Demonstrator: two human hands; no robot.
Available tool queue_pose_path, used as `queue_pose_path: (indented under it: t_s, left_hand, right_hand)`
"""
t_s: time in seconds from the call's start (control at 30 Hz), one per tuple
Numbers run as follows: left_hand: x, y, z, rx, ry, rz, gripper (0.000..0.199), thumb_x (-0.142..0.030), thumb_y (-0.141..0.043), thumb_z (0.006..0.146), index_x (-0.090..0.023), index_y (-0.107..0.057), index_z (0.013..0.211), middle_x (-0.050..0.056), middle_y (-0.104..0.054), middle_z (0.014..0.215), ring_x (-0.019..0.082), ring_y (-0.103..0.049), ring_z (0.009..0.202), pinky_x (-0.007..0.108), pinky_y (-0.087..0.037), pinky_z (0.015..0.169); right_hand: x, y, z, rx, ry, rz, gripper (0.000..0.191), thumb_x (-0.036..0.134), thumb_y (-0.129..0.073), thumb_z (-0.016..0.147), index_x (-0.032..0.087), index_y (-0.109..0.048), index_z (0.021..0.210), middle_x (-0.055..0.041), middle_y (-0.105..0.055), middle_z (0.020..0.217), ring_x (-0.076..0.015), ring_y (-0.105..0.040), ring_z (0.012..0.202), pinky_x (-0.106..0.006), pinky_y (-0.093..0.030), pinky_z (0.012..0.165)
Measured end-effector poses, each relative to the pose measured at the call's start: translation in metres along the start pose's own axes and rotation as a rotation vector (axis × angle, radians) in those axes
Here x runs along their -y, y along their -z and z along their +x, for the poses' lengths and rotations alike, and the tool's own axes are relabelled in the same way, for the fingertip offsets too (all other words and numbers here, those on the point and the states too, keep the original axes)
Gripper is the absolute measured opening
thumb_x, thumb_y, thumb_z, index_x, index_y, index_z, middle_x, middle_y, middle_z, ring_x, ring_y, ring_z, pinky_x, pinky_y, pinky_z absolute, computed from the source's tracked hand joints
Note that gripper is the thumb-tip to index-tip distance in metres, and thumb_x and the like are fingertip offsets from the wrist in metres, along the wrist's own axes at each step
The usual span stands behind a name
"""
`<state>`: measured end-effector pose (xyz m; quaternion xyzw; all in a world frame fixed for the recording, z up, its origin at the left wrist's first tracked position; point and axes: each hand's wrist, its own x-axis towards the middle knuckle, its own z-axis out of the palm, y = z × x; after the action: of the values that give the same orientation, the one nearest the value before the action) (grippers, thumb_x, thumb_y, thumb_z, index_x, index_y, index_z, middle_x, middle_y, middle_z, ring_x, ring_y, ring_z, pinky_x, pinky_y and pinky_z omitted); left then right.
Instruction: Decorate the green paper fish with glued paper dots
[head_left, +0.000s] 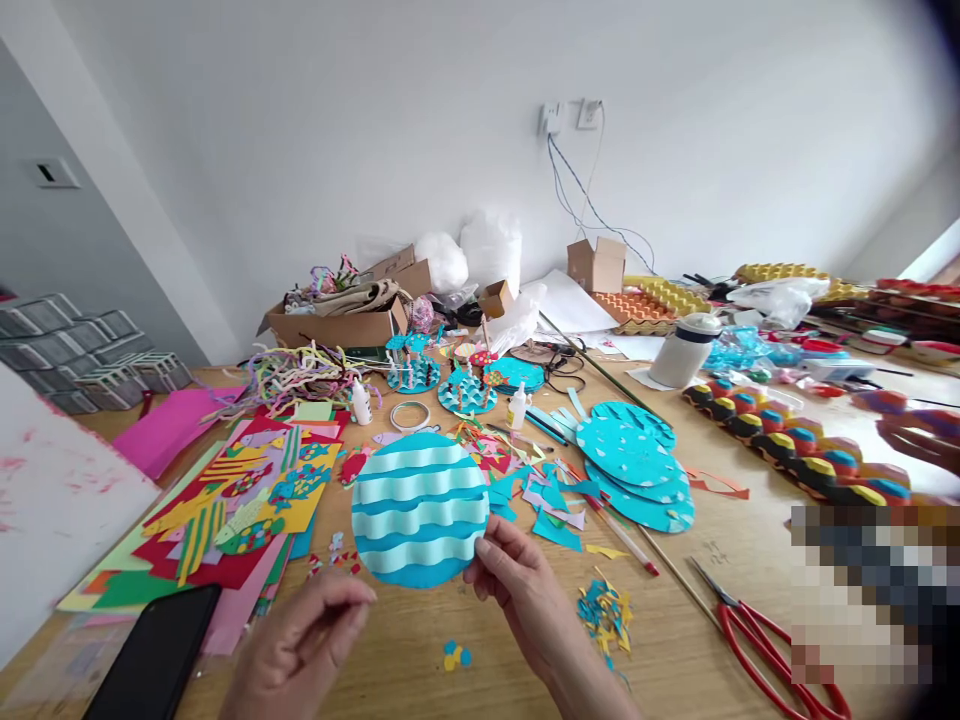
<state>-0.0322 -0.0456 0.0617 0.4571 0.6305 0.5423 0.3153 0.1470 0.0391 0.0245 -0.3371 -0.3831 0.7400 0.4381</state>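
Note:
My right hand [514, 575] pinches the lower right edge of a blue paper disc [420, 570] between thumb and fingers. The disc is held up above the table, its face toward me, with several wavy pale-green paper strips [416, 520] across it. Just below and left of the disc is my left hand [307, 630], apart from it, its fingers curled in with no object visible between them. Small blue and yellow paper dots [456, 656] lie on the table beneath. A stack of blue paper discs [637, 460] sits to the right.
Coloured paper with cut-out fish [247, 490] and a black phone [154, 655] lie left. Red-handled scissors [772, 640] and paper scraps [604, 615] are at right. Glue bottles [519, 406] stand behind the disc. Painted egg cartons [795, 440] lie far right, near another person's hand [922, 440].

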Motion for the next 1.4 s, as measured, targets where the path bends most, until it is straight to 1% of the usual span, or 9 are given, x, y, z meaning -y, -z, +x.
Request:
queue_pose_path:
  t_s: [0.17,0.3,0.43,0.5,0.7,1.0,1.13,1.23,1.4]
  left_hand:
    - [0.0,0.021,0.023,-0.08,-0.208,0.114,0.01,-0.036,-0.069,0.061,-0.028,-0.069,0.067,0.002,-0.064,0.07,0.021,-0.058,0.069,0.025,-0.048,0.065]
    - [0.018,0.022,0.021,-0.04,-0.373,0.284,0.009,-0.027,-0.065,0.067,-0.029,-0.07,0.074,0.002,-0.067,0.074,0.02,-0.061,0.073,0.024,-0.048,0.07]
    - [0.044,0.001,0.002,0.327,-0.637,0.513,0.027,-0.015,-0.05,0.077,-0.029,-0.066,0.094,0.002,-0.069,0.084,0.017,-0.063,0.077,0.02,-0.049,0.07]
    - [0.059,-0.013,-0.008,0.551,-0.752,0.664,0.038,-0.01,-0.046,0.078,-0.028,-0.059,0.109,0.001,-0.067,0.099,0.017,-0.059,0.095,0.024,-0.045,0.085]
    - [0.089,-0.034,-0.017,0.746,-0.961,0.952,0.061,-0.023,-0.056,0.075,-0.019,-0.034,0.132,0.007,-0.047,0.132,0.025,-0.039,0.121,0.041,-0.031,0.1]
    - [0.088,-0.023,-0.01,0.609,-0.901,1.013,0.061,-0.012,-0.044,0.081,-0.021,-0.022,0.137,0.005,-0.043,0.135,0.02,-0.038,0.122,0.037,-0.027,0.103]
    - [0.09,-0.037,-0.018,0.761,-1.013,0.998,0.071,-0.036,-0.051,0.08,-0.016,-0.016,0.139,0.009,-0.041,0.136,0.023,-0.037,0.123,0.039,-0.024,0.103]
    - [0.097,-0.043,-0.018,0.723,-1.081,1.043,0.076,-0.046,-0.049,0.08,-0.013,-0.015,0.138,0.011,-0.045,0.133,0.022,-0.04,0.121,0.036,-0.024,0.102]
    - [0.107,-0.038,-0.01,0.534,-1.299,1.119,0.046,-0.014,-0.041,0.084,-0.014,-0.039,0.129,0.003,-0.056,0.123,0.016,-0.044,0.115,0.029,-0.023,0.102]
  right_hand:
    - [-0.002,0.009,-0.006,-0.005,-0.039,-0.05,0.026,0.041,-0.064,0.07,0.016,-0.059,0.072,0.001,-0.056,0.054,-0.008,-0.043,0.049,-0.02,-0.028,0.049]
    - [0.002,0.03,-0.016,-0.079,-0.042,-0.075,0.025,0.039,-0.065,0.07,0.015,-0.059,0.072,0.0003,-0.056,0.055,-0.0083,-0.043,0.049,-0.02,-0.029,0.049]
    - [0.012,0.054,-0.025,-0.242,0.016,-0.016,0.023,0.037,-0.069,0.066,0.017,-0.061,0.074,0.0005,-0.055,0.055,-0.0099,-0.045,0.051,-0.021,-0.031,0.048]
    - [0.017,0.062,-0.029,-0.291,0.031,0.004,0.024,0.035,-0.071,0.064,0.017,-0.061,0.075,0.0005,-0.054,0.056,-0.0106,-0.046,0.052,-0.021,-0.033,0.048]
    - [0.026,0.077,-0.038,-0.353,0.092,-0.013,0.021,0.034,-0.07,0.065,0.017,-0.062,0.076,0.0004,-0.054,0.057,-0.0106,-0.046,0.053,-0.02,-0.034,0.048]
    - [0.034,0.096,-0.053,-0.438,0.124,-0.017,0.016,0.031,-0.071,0.063,0.019,-0.062,0.07,0.0016,-0.052,0.058,-0.0114,-0.046,0.054,-0.022,-0.036,0.05]
    - [0.031,0.097,-0.057,-0.413,0.078,-0.052,0.019,0.034,-0.071,0.063,0.018,-0.063,0.07,0.001,-0.053,0.06,-0.0108,-0.045,0.056,-0.022,-0.036,0.051]
    - [0.027,0.097,-0.059,-0.402,0.054,-0.081,0.021,0.036,-0.071,0.064,0.019,-0.064,0.075,0.0008,-0.054,0.061,-0.0104,-0.045,0.057,-0.021,-0.036,0.053]
    - [0.02,0.095,-0.063,-0.331,0.034,-0.162,0.022,0.04,-0.066,0.069,0.019,-0.063,0.074,0.0002,-0.053,0.06,-0.0103,-0.043,0.056,-0.021,-0.033,0.051]
